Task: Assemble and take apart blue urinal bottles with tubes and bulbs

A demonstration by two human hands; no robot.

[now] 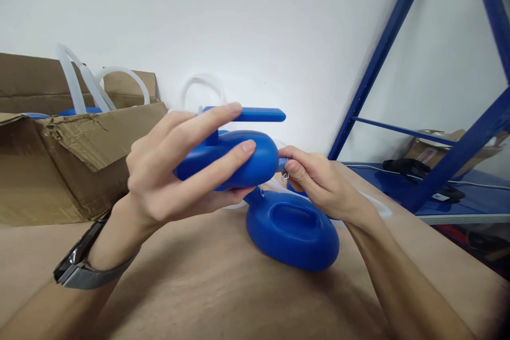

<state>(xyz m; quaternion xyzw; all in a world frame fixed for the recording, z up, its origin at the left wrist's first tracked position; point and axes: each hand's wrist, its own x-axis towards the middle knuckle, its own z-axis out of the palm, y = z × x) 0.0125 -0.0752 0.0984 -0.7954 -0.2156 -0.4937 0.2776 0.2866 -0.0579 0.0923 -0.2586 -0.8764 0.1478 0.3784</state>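
One blue vessel point(261, 159) is gripped by the left hand point(167, 175); the right hand point(321, 180) pinches its apparent neck point(282, 164), above another vessel point(292, 239).

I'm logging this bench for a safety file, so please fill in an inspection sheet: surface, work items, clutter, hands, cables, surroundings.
Surface: brown tabletop, lower blue container resting on it.
Work items: held blue container, raised, with an end fitting on its right.
Clutter: open cardboard box, translucent tubes sticking out.
Hands: left hand grips the held container; right hand pinches the fitting, a small metal piece beside its fingers.
Cables: white cable on blue shelf.
Surroundings: white wall, blue rack.
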